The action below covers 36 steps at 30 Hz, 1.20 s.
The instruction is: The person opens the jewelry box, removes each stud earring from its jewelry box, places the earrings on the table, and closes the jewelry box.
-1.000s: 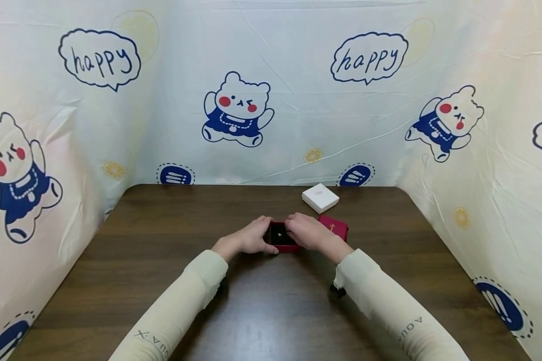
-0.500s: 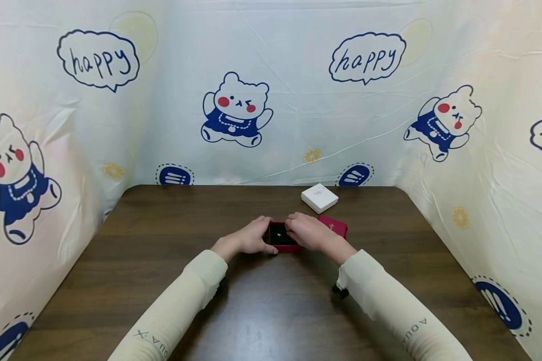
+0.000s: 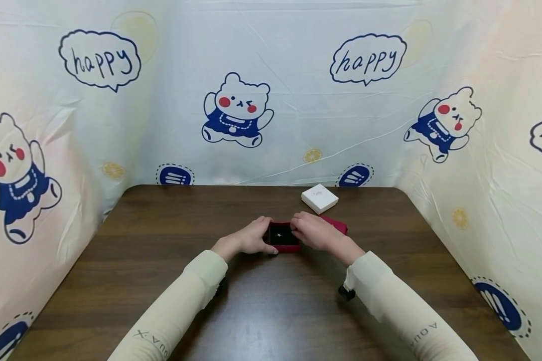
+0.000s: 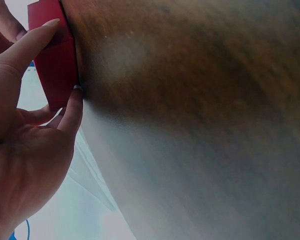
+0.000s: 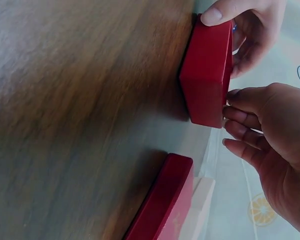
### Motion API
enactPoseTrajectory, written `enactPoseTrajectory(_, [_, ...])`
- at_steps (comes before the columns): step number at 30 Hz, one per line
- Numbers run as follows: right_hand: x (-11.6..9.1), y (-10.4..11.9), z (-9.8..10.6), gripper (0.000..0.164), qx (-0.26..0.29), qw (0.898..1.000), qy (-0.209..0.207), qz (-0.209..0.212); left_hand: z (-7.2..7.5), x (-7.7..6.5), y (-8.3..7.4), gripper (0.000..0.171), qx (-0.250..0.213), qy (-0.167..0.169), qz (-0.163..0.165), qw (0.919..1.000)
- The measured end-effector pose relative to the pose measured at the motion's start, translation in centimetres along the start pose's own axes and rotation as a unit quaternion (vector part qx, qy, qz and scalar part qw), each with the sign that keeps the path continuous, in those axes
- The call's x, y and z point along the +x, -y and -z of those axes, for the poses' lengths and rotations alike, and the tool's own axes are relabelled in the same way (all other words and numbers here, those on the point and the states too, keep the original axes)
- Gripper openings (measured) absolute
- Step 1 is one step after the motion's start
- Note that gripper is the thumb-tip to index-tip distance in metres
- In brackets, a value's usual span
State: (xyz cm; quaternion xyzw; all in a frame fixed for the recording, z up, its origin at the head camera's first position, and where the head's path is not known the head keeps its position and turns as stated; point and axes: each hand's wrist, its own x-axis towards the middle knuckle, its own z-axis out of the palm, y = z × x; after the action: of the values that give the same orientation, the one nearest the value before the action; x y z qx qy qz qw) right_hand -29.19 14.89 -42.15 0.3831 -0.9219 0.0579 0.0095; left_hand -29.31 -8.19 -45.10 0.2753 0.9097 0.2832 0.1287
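Observation:
A small red jewelry box (image 3: 286,248) with a black inside sits on the table; a tiny star-shaped silvery piece (image 3: 279,234) shows against the black. My left hand (image 3: 253,236) grips the box's left end, thumb along the near wall (image 4: 60,65) and fingers behind it. My right hand (image 3: 315,232) is at the box's right end, over the opening. In the right wrist view its thumb and bent fingertips (image 5: 233,94) come right up to the rim of the box (image 5: 205,75). Whether they pinch something small, I cannot tell.
Just right of the box lies a flat red piece like a lid (image 5: 165,200), partly behind my right hand in the head view. A white box (image 3: 319,199) stands farther back. The brown wooden table (image 3: 162,215) ends at a printed curtain (image 3: 289,125).
My right hand has shifted slightly right along the box, uncovering more of its black inside and covering more of the red lid. My left hand and the box have stayed put.

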Motion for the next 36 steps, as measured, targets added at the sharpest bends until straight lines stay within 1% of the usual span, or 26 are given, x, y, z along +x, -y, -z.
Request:
enactPoseTrajectory(4, [-0.5,-0.3,0.1,0.004,0.009,1.000,-0.007,0.001,0.0,0.1,-0.1,0.081,0.003,0.002,0.002,1.0000])
enactPoseTrajectory(10, [-1.1,-0.8,0.2,0.004,0.007,1.000,-0.015,0.004,0.1,0.2,0.1,0.081,0.005,0.005,0.006,1.0000])
enactPoseTrajectory(17, [-1.7,-1.2,0.2,0.006,0.011,1.000,-0.007,-0.001,0.1,0.1,0.1,0.080,0.005,0.004,0.002,1.0000])
enactPoseTrajectory(25, [-2.2,-1.3,0.5,0.008,0.029,1.000,0.001,-0.007,0.1,0.0,-0.1,0.083,0.006,0.007,0.008,0.9999])
enactPoseTrajectory(29, [-2.5,-1.5,0.4,0.005,0.024,1.000,-0.005,0.004,0.0,0.0,0.0,0.085,0.007,0.007,0.008,0.9999])
enactPoseTrajectory(33, [-2.7,-1.6,0.3,0.006,0.022,1.000,-0.003,0.005,-0.1,0.1,0.1,0.084,0.003,0.004,0.008,1.0000])
enactPoseTrajectory(36, [-2.9,-1.5,0.4,0.004,0.026,1.000,-0.005,0.007,-0.1,0.1,0.1,0.083,0.001,0.004,0.008,1.0000])
